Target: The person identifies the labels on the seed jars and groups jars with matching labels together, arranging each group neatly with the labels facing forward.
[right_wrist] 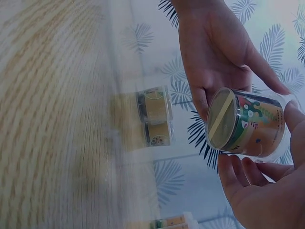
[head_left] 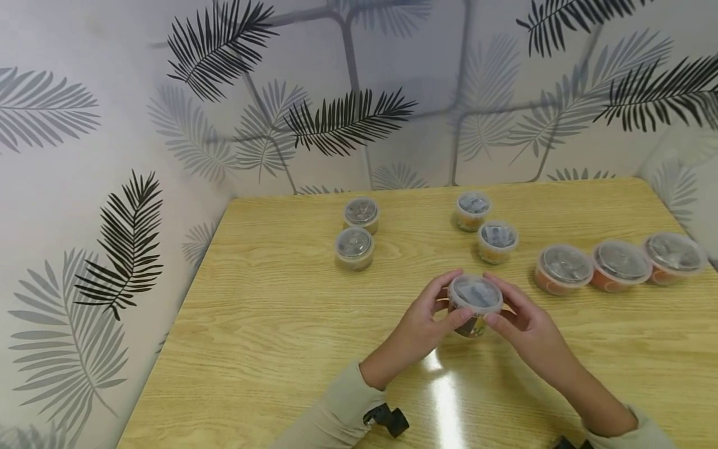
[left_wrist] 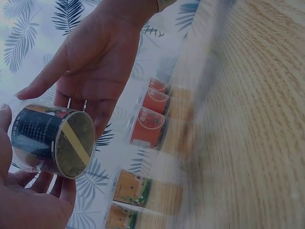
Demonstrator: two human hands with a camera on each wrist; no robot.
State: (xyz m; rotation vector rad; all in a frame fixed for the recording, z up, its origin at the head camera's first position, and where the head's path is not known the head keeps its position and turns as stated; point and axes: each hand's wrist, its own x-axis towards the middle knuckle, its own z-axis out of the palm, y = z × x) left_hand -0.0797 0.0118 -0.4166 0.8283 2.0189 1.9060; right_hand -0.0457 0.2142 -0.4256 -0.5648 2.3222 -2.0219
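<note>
A small round clear plastic tub [head_left: 475, 293] with a translucent lid is held off the table between both hands. My left hand [head_left: 422, 321] grips its left side, thumb at the front near the rim. Opposite it, my right hand [head_left: 530, 330] grips the right side in the same way. The left wrist view shows the tub [left_wrist: 40, 136] tilted, with a dark printed label and a yellowish strip across its base. In the right wrist view the tub's label [right_wrist: 259, 124] is orange and green. The contents cannot be made out.
Two tubs [head_left: 354, 246] stand at the back left of the wood-grain table [head_left: 269, 324]. Two orange-labelled tubs [head_left: 497, 240] are behind my hands. Three wider red-labelled tubs [head_left: 563, 268] line up at the right. A leaf-patterned wall covering [head_left: 392, 149] borders the table's back and left.
</note>
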